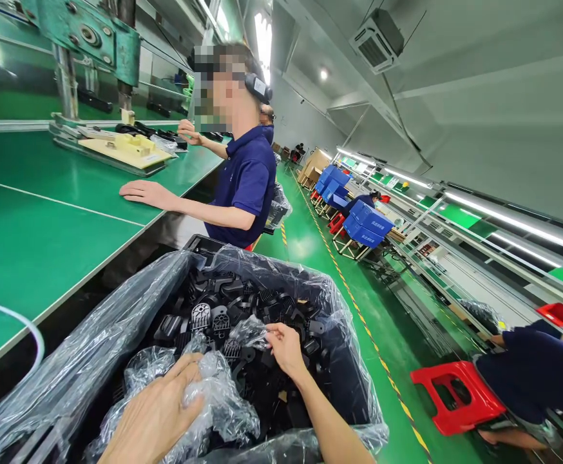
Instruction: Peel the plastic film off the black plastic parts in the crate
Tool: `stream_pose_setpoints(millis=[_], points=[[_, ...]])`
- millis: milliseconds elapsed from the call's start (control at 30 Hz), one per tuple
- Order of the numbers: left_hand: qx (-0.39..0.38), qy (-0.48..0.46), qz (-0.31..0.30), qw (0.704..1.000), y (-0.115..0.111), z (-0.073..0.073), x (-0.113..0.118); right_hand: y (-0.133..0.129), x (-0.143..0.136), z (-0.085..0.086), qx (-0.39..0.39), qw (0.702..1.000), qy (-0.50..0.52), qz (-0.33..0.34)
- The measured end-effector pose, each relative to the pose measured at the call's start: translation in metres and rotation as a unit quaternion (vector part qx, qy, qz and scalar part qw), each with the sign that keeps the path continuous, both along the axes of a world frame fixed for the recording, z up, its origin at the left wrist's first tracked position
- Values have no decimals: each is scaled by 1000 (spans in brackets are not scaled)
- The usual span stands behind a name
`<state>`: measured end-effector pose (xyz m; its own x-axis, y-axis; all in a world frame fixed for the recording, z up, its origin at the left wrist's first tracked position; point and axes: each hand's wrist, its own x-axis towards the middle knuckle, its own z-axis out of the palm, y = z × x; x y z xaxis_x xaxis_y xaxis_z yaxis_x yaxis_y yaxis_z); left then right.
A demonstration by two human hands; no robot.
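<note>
A black bin [199,243] lined with clear plastic film [102,322] holds many loose black plastic parts [262,303]. Over its near left side, my left hand [160,406] has its fingers and thumb around a crumpled clear plastic bag [223,393]. Farther to the right, above the parts, my right hand [286,351] pinches a smaller clear plastic bag [250,332] between thumb and fingers. Whether anything is inside this small bag cannot be made out. A few of the parts near it have ribbed, rounded grey-black faces [201,317].
A green workbench [69,206] runs along the left, with a press [88,38] on it. A co-worker in a dark blue shirt [243,174] sits beyond the bin, one hand on the bench. At right stand a red stool [455,393], another person and blue crates [366,225].
</note>
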<state>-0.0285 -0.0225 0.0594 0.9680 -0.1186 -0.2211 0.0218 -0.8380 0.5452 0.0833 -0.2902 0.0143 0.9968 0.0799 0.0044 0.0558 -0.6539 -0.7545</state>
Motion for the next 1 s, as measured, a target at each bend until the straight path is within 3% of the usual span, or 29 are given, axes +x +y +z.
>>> stream_pose_setpoints(millis=[133, 300, 500, 600, 733, 867, 1000], points=[[0, 12, -4, 1000, 0, 6, -1, 6, -9, 19, 30, 998, -53, -13], [8, 15, 6, 1000, 0, 2, -1, -1, -17, 49, 36, 986, -145, -69], [11, 20, 2, 1000, 2, -3, 1, -10, -14, 59, -2, 986, -149, -74], [11, 19, 4, 1000, 2, -4, 1, -6, 0, 54, -50, 991, -116, -51], [5, 24, 2, 1000, 2, -3, 1, 19, 34, 30, -170, 985, -24, 36], [-7, 28, 10, 1000, 2, 0, 2, 57, 64, 1, -326, 939, 61, 92], [-4, 28, 7, 1000, 2, 1, 2, 82, 81, -14, -427, 893, 81, 115]])
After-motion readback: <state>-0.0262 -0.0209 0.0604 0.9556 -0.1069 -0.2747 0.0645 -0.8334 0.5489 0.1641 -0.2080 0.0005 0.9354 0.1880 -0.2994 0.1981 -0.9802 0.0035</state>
